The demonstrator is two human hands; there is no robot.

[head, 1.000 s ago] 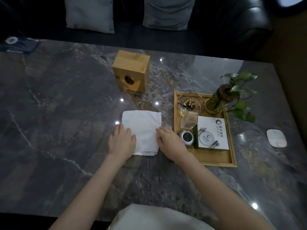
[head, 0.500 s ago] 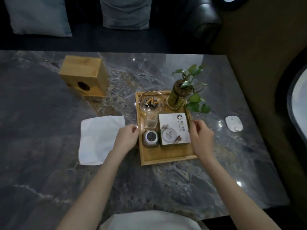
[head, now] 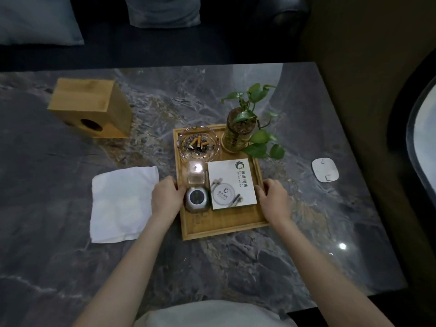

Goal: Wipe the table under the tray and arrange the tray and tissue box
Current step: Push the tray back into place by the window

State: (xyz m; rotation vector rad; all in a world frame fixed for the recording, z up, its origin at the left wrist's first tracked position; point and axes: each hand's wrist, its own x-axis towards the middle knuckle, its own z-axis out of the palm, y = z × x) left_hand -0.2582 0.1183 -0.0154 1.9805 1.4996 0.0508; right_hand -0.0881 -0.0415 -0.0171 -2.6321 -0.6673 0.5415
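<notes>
A wooden tray [head: 224, 226] sits on the dark marble table [head: 283, 256]. It carries a glass ashtray [head: 199, 143] with butts, a potted plant [head: 238, 131], a small glass, a round clock and a white card. My left hand [head: 166, 197] grips the tray's left rim and my right hand [head: 274, 199] grips its right rim. A folded white cloth [head: 122, 204] lies flat on the table just left of the tray. The wooden tissue box [head: 90, 108] lies on its side at the far left, its round hole facing me.
A small white device [head: 325, 169] lies on the table right of the tray. A dark sofa with grey cushions [head: 162, 11] runs along the far side. The table's right edge is close to the device.
Both hands left the cloth and moved right to the tray's two side rims, closing on them. The cloth stays where it was laid. My view has swung right.
</notes>
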